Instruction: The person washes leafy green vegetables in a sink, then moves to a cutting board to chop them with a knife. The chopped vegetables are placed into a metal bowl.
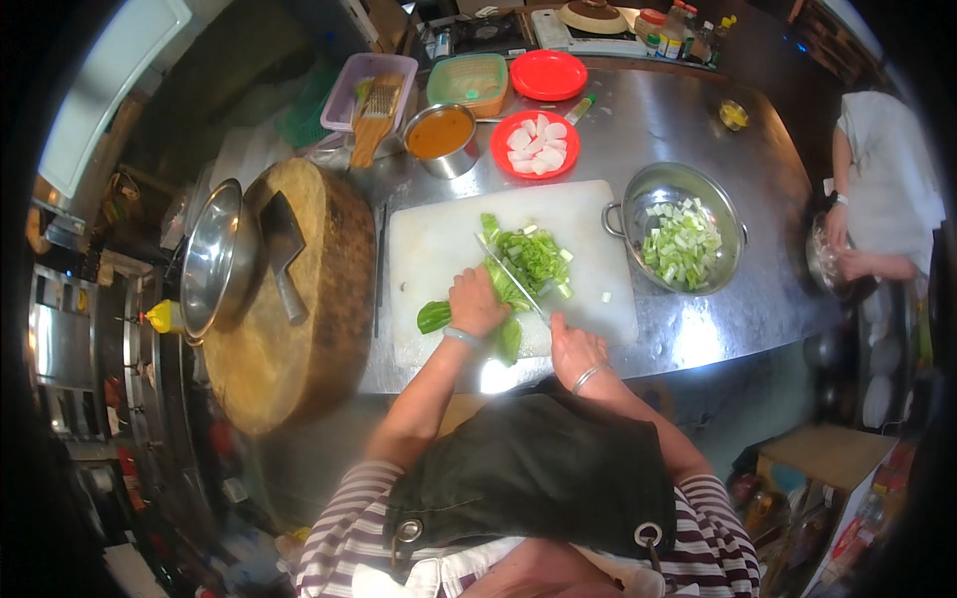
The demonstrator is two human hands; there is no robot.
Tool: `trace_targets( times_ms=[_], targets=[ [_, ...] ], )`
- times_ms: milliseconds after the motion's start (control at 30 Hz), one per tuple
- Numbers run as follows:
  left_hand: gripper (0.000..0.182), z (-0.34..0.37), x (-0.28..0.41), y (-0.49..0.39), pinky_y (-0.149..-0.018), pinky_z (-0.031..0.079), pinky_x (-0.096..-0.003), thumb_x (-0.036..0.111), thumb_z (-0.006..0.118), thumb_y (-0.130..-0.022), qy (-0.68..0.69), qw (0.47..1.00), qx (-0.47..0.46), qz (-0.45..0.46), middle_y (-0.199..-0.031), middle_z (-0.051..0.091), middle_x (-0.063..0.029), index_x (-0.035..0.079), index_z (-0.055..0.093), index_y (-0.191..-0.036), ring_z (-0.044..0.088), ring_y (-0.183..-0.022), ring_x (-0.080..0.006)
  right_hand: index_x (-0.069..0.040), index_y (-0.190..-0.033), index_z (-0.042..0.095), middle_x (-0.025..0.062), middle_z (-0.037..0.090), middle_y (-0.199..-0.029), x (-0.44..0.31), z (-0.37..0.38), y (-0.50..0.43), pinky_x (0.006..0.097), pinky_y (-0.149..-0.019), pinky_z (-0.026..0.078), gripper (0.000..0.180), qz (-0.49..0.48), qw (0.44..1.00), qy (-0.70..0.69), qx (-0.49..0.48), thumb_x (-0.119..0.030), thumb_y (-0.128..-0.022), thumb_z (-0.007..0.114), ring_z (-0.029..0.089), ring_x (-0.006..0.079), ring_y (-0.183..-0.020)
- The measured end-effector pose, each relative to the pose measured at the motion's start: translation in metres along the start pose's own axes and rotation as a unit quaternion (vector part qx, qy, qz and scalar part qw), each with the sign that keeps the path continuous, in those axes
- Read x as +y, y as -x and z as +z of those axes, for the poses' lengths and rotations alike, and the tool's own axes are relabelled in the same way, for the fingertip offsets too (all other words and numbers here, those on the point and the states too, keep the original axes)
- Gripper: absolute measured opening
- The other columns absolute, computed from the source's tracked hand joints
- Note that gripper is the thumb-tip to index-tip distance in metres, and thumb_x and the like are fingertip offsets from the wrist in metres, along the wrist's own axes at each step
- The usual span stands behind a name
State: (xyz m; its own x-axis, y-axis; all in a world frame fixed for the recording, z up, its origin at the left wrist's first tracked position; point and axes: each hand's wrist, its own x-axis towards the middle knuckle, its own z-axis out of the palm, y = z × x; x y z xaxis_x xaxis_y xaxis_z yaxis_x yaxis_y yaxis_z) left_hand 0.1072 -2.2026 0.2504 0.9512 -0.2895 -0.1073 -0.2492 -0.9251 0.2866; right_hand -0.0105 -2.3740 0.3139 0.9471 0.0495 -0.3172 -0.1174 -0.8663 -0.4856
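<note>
On a white cutting board [434, 247] my left hand [477, 303] presses down on leafy greens [436, 317], whose uncut leaves stick out below and left of it. My right hand [577, 347] grips the handle of a kitchen knife [516, 282]. The blade runs up and left, close beside my left fingers and against the greens. Chopped green leaves [534, 258] are heaped just right of the blade, with a few pale stem cubes around them. To the right, a steel colander-like bowl with side handles [641, 187] holds chopped pale-green stems [682, 243].
Left of the board, a thick round wooden block [336, 299] bears a cleaver [282, 247] and a tilted steel bowl [213, 261]. Behind stand a pot of orange-brown liquid [441, 133] and a red plate of white pieces [537, 144]. At far right, another person [886, 179] works over a bowl.
</note>
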Motion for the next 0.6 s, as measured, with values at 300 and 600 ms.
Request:
trace_targets(
  times_ms=[300, 600],
  targets=[
    [0.048, 0.009, 0.002, 0.003, -0.069, 0.043, -0.0471, 0.023, 0.072, -0.061, -0.027, 0.996, 0.074, 0.050, -0.093, 0.053, -0.0167, 0.001, 0.048, -0.096, 0.052, -0.086, -0.0355, 0.000, -0.104, 0.044, 0.0259, 0.065, -0.083, -0.003, 0.014, -0.036, 0.0529, -0.070, 0.049, 0.020, -0.023, 1.000, 0.000, -0.014, -0.009, -0.088, 0.037, 0.064, 0.0443, -0.079],
    [0.067, 0.016, -0.002, 0.008, -0.078, 0.043, -0.0458, 0.019, 0.079, -0.061, 0.022, 0.997, 0.073, 0.028, -0.100, 0.054, -0.0158, 0.001, 0.045, -0.115, 0.051, -0.095, -0.0342, 0.000, -0.102, 0.047, 0.0258, 0.064, -0.080, 0.004, 0.037, -0.103, 0.0516, -0.070, 0.050, 0.019, -0.032, 0.998, 0.030, 0.038, -0.013, -0.090, 0.040, 0.063, 0.0441, -0.077]
  ],
)
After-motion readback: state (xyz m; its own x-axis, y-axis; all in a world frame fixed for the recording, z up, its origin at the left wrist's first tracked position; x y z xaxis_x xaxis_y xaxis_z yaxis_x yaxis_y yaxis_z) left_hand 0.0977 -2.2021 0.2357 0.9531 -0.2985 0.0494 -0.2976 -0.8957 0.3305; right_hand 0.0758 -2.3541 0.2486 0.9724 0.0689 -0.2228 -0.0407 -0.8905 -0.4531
